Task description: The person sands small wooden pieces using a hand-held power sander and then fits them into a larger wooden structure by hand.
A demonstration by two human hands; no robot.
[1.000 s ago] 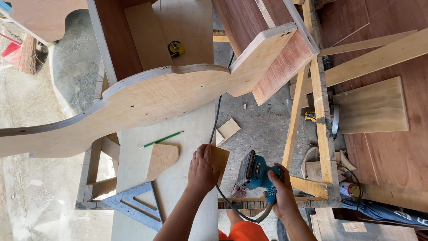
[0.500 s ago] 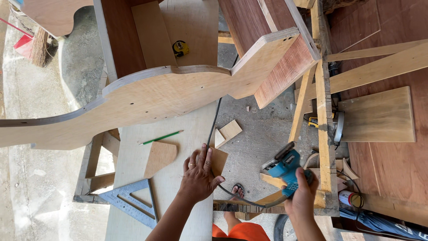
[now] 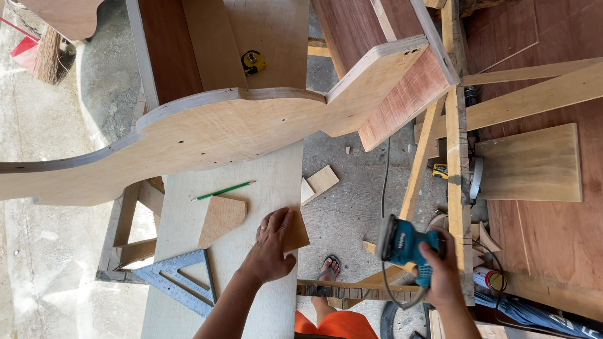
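A small plywood piece is pressed flat under the left hand at the right edge of the pale tabletop, low in the middle of the frame. The hand is laid open, fingers spread and aimed toward the upper right; part of the piece is hidden beneath it, so its long axis cannot be told, though a corner is seen jutting past the tabletop edge toward the right. A blue power sander is gripped by the closed right hand at the lower right, held over the concrete floor, its body lying roughly across the frame with the pad end turned left and its cord running up the frame. A second rounded wood piece, a green pencil and a metal triangle square are seen left of the left hand.
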